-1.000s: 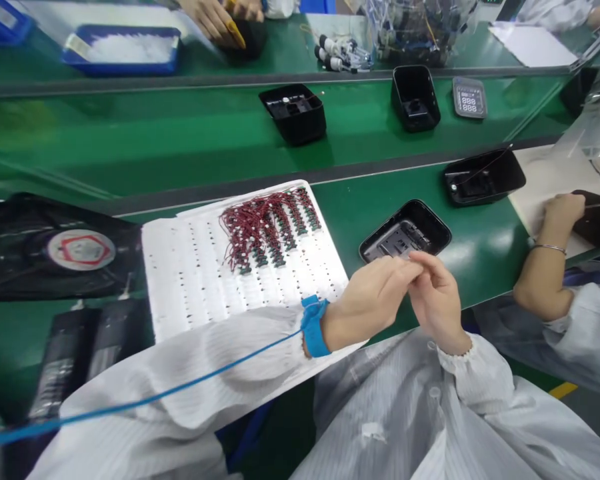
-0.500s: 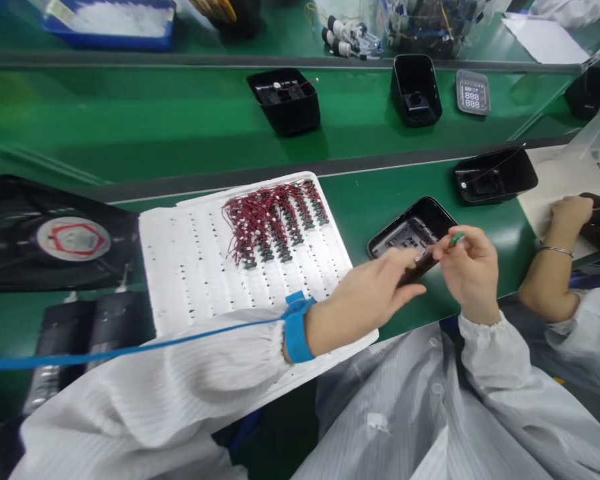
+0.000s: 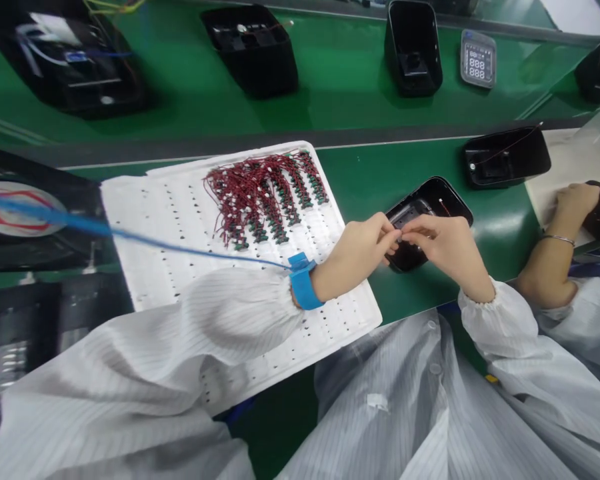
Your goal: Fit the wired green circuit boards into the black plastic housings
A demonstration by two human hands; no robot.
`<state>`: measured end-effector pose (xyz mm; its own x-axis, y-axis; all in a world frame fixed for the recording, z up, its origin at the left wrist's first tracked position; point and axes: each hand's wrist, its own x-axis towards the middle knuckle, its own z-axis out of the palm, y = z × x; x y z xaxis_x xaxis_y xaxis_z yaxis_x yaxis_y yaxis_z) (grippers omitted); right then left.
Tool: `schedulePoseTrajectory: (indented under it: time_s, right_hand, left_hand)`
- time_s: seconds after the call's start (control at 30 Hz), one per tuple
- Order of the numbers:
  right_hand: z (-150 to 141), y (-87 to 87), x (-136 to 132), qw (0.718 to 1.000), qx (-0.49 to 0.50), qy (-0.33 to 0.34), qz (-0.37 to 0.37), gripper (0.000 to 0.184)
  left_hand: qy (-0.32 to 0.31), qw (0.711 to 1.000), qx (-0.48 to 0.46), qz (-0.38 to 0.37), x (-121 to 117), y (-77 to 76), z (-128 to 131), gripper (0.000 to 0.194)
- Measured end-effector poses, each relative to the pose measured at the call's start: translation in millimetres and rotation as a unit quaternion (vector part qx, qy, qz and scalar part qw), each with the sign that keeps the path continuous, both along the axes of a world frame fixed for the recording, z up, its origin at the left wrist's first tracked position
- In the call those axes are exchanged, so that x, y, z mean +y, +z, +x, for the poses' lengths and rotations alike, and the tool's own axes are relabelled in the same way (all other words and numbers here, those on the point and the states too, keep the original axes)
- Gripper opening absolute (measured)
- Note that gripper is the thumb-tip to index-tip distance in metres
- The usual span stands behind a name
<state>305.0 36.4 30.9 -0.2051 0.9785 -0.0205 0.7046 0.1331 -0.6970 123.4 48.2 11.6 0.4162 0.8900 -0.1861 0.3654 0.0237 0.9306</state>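
My left hand (image 3: 357,253), with a blue wrist strap (image 3: 305,285) on its wrist, is closed in a pinch. Facing it, my right hand (image 3: 447,245) pinches too, and the fingertips of both meet around a small piece that is too hidden to name. Both hands are over the near left part of an open black plastic housing (image 3: 454,200) lying on the green bench. To the left, a white foam tray (image 3: 153,230) bears rows of small green circuit boards with dark red wires (image 3: 250,197), bunched toward its far side. My left forearm crosses the tray.
Another black housing (image 3: 507,160) stands at right, near a co-worker's hand (image 3: 577,203). Along the green strip behind are more black housings (image 3: 253,57) and a display panel (image 3: 479,60). A blue cord (image 3: 205,253) runs left from my strap.
My right hand, which held a small green piece up, has lowered and turned inward to my left fingertips. My left fingers have closed into a pinch. The view has tilted down.
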Motion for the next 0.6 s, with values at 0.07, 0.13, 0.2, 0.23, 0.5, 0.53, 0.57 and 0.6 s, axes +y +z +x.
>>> schedulePoseTrajectory:
  time_s: [0.07,0.13,0.2,0.23,0.5,0.53,0.57,0.6]
  right_hand:
    - [-0.4,-3.9,-4.0,0.999,-0.036,0.031,0.02,0.017]
    - [0.1,-7.1,-7.2,0.997,-0.052,0.058,0.024,0.015]
    - [1.3,-9.1,-8.4,0.996,-0.062,0.066,0.026,0.013]
    - [2.2,-9.7,-8.1,0.995,-0.067,0.063,0.03,0.013]
    - [14.8,-13.7,4.1,0.989,-0.119,0.07,0.044,0.013]
    - [14.3,-14.5,4.6,0.986,-0.136,0.085,0.046,0.013]
    - [12.7,-15.5,4.6,0.981,-0.156,0.103,0.046,0.014]
    - [10.3,-16.6,4.1,0.975,-0.179,0.122,0.048,0.015]
  left_hand:
    - [0.01,0.997,-0.019,-0.072,0.4,-3.0,0.4,0.019]
    - [0.016,0.994,-0.033,-0.098,0.2,-6.7,0.1,0.02]
    - [0.01,0.995,-0.047,-0.091,0.0,-9.8,-1.0,0.02]
    - [0.002,0.995,-0.05,-0.082,0.3,-10.8,-1.9,0.019]
    - [-0.184,0.925,0.175,0.283,20.7,-19.0,-17.1,0.018]
    - [-0.2,0.902,0.197,0.328,23.0,-21.6,-18.7,0.02]
    - [-0.216,0.884,0.211,0.356,24.7,-24.4,-19.9,0.021]
    - [-0.233,0.871,0.221,0.372,25.9,-27.3,-20.6,0.023]
